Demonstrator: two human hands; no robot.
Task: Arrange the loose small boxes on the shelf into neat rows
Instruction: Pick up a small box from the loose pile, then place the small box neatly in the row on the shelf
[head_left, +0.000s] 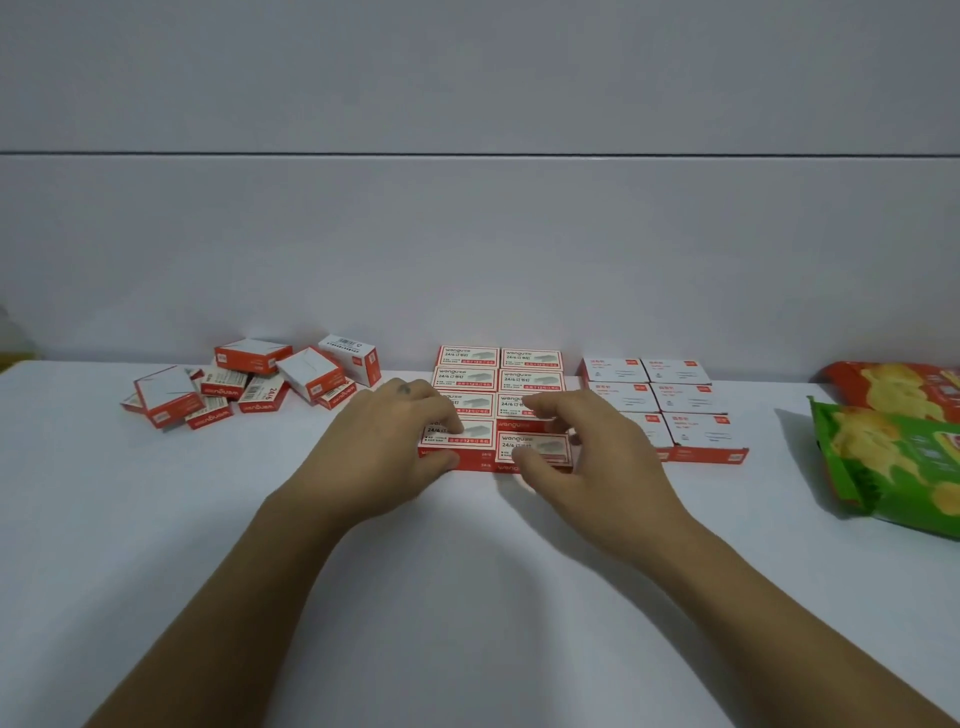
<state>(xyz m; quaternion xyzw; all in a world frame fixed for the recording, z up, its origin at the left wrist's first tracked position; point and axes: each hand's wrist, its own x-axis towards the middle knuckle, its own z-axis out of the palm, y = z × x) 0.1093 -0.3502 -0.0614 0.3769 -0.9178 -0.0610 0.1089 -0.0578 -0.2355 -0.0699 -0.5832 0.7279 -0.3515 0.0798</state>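
Staple boxes (496, 378), 2 cols x 4 rows, sit mid-shelf against the back edge of the shelf (467, 597). L hand (389, 441) grips front-left box (475, 440): thumb on its front face, fingers curled on top. R hand (582, 457) curls over front-right box (548, 449), thumb on top, fingertips at its rear edge; that box sits slightly fwd of its neighbour. Loose pile (249, 387) lies jumbled toward back-left. White boxes (680, 400) in rows just right of the block. Snack bags (893, 457) at right edge.

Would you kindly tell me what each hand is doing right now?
Left hand: grips front-left staple box.
Right hand: curled over front-right box; grip unclear.
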